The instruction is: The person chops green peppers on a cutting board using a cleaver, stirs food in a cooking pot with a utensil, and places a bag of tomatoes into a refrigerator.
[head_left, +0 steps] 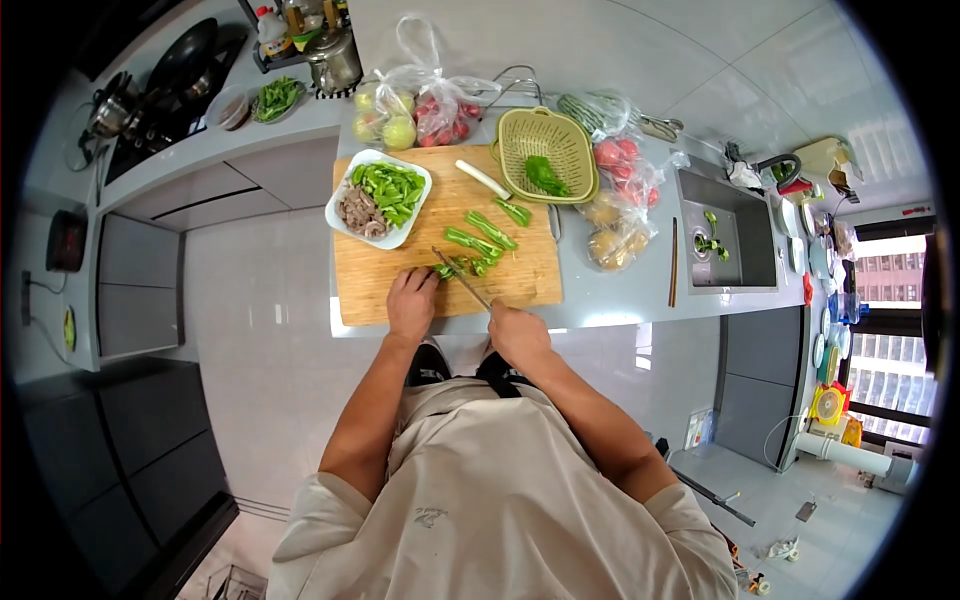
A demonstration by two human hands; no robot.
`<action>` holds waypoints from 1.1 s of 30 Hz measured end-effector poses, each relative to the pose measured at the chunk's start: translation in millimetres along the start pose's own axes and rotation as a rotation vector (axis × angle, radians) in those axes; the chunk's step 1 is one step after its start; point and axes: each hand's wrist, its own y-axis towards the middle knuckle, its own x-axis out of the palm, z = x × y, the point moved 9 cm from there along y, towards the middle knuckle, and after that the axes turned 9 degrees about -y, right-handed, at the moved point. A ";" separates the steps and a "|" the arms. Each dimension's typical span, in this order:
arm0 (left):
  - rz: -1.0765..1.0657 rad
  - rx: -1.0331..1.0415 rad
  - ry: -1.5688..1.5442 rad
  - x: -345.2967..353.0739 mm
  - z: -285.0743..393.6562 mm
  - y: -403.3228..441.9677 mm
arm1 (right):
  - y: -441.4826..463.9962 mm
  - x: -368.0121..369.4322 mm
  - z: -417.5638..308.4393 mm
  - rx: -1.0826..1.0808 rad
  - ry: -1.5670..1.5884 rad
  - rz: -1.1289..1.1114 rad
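I have one knife (465,281) gripped in my right hand (519,334), my left hand (411,302) holding down several green peppers (468,241) near one board (365,280)'s front edge, one bowl (408,229) and one basket (517,150) beyond, bare wood leftward.

Left hand (409,303): palm down, fingers bent.
Right hand (519,335): closed in a grip, near the left.
Forearms (372,390): both stretched forward, converging (bare, I note from here).

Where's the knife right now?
In the head view, the knife is in the right hand, over the near side of the cutting board, just right of the left hand.
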 end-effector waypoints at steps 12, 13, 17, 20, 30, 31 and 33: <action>0.031 0.099 -0.013 -7.7 -1.7 0.6 | 7.6 -33.3 27.3 -0.081 -0.017 0.152; 0.033 0.096 -0.012 -8.1 -1.2 1.0 | 5.8 -35.0 20.9 -0.142 -0.079 0.154; -0.025 0.054 -0.040 -3.8 -5.1 0.6 | 0.3 -45.5 4.4 -0.250 -0.167 0.228; -0.037 0.035 -0.047 -2.1 -6.9 -0.1 | 3.0 -45.4 -1.4 -0.233 -0.213 0.172; -0.006 0.071 -0.085 -5.3 -7.7 0.2 | 26.1 -14.0 -0.5 -0.178 -0.207 0.052; -0.006 0.076 -0.083 -6.2 -8.1 -1.2 | 27.5 -13.4 3.7 -0.143 -0.144 0.084; 0.002 0.058 -0.120 -7.1 -10.4 -0.7 | 28.5 -16.3 14.3 -0.119 -0.068 0.098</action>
